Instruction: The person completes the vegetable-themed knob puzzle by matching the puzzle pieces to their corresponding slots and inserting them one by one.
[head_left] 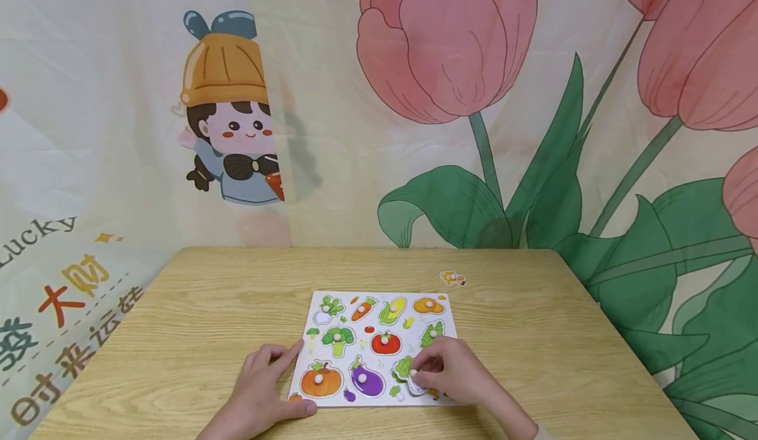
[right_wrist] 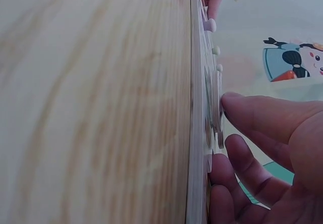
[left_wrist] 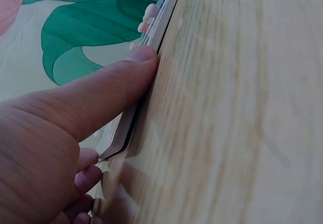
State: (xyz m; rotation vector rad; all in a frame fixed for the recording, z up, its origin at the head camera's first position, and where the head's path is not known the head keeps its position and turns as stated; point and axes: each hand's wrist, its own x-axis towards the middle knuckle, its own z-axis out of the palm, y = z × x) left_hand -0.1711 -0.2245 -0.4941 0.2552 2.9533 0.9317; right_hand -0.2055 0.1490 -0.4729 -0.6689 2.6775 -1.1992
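Observation:
A white knobbed vegetable puzzle board (head_left: 349,397) lies on the table. My left hand (head_left: 260,384) steadies its near left corner, the thumb along the near edge and the index finger at the left edge. In the left wrist view the straight thumb (left_wrist: 111,82) presses the board's side. My right hand (head_left: 453,369) is over the near right part and pinches the knob of a green-and-white leafy cabbage piece (head_left: 404,367). This piece (right_wrist: 217,108) appears edge-on in the right wrist view, slightly raised from the board. The recess under it is mostly hidden.
A yellow-orange knobbed piece (head_left: 453,278) lies on the table beyond the board's far right corner. Knobbed pieces on the board include a pumpkin (head_left: 328,384), an eggplant (head_left: 372,387) and a tomato (head_left: 387,346). A printed curtain (head_left: 331,131) hangs behind the wooden table (head_left: 195,308).

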